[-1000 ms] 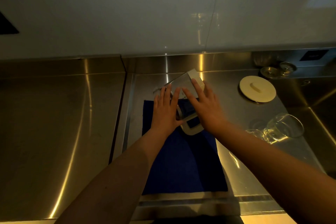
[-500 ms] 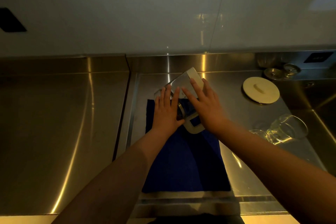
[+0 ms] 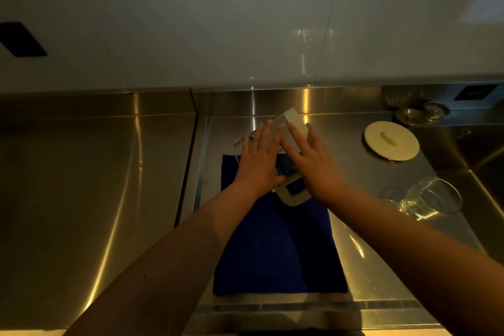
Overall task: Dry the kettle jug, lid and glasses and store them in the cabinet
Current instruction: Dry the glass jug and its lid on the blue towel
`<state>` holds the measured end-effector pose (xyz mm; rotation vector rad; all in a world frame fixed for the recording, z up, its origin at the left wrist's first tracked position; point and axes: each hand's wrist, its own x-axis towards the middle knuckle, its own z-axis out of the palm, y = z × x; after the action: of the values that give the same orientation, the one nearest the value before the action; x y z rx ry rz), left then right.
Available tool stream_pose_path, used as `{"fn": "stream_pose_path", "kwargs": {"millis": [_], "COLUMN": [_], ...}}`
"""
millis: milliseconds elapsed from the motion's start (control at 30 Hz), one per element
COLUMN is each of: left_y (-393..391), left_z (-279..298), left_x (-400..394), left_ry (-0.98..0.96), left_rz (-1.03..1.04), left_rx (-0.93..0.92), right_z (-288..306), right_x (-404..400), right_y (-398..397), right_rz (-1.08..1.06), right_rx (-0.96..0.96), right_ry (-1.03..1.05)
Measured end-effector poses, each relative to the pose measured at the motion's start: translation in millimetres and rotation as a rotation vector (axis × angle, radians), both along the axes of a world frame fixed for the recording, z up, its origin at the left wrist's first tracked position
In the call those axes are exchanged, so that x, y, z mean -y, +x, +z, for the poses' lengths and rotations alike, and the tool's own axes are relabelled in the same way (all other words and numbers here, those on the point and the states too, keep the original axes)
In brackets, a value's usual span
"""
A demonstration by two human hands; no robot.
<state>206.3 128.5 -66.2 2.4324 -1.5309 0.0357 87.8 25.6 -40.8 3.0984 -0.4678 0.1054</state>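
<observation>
Clear glass is being pressed under two flat palms: the kettle jug [image 3: 283, 144] is lying on its side at the far end of a blue cloth [image 3: 275, 248], and both hands are being laid on it with straight fingers. The left hand [image 3: 260, 161] is being spread over the jug's left part, its fingers pointing away from the person; nothing is being curled round or pinched. The right hand [image 3: 311, 163] is being held flat on the jug's right part, fingers angled towards the left hand so that the two sets of fingertips are nearly meeting. The jug's pale base is being shown beyond the fingertips, and its pale handle [image 3: 293, 195] is sticking out between the wrists, resting on the cloth.

The cloth is being spread flat on a stainless steel counter [image 3: 381, 267], reaching from the jug down to the near edge. To the right of the hands, well apart, the round cream lid [image 3: 391, 143] is lying flat on the steel. Nearer the person on the right, a clear glass [image 3: 431, 198] is lying on its side, with a second glass [image 3: 391, 204] just beside it, hard to make out. At the far right corner, small glass pieces [image 3: 422, 113] are being seen dimly against the back wall.
</observation>
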Motion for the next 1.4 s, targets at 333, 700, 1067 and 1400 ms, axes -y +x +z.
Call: {"fn": "stream_pose_path", "kwargs": {"millis": [333,700,1067,1400], "left_y": [8.6,23.1,30.5,25.5], "left_z": [9.1,20.2,20.9,21.6], "left_x": [-7.1,-12.4,-17.5,-17.3], "left_ry": [-0.078,-0.078,-0.165,-0.13], "left_rz": [-0.082,-0.221,-0.238,-0.191], "left_rx": [-0.009,0.061,-0.001,-0.113], "right_z": [-6.5,-5.9,-24.0,-37.4], "right_x": [-1.0,-1.6,16.1,-5.6], "right_y": [11.6,4.9,-8.1,-16.5], "right_rz": [0.234,0.327,0.277,-0.015], "right_rx": [-0.032,0.228,0.314,0.383], "right_ry": [-0.184,-0.043,0.201,0.352]}}
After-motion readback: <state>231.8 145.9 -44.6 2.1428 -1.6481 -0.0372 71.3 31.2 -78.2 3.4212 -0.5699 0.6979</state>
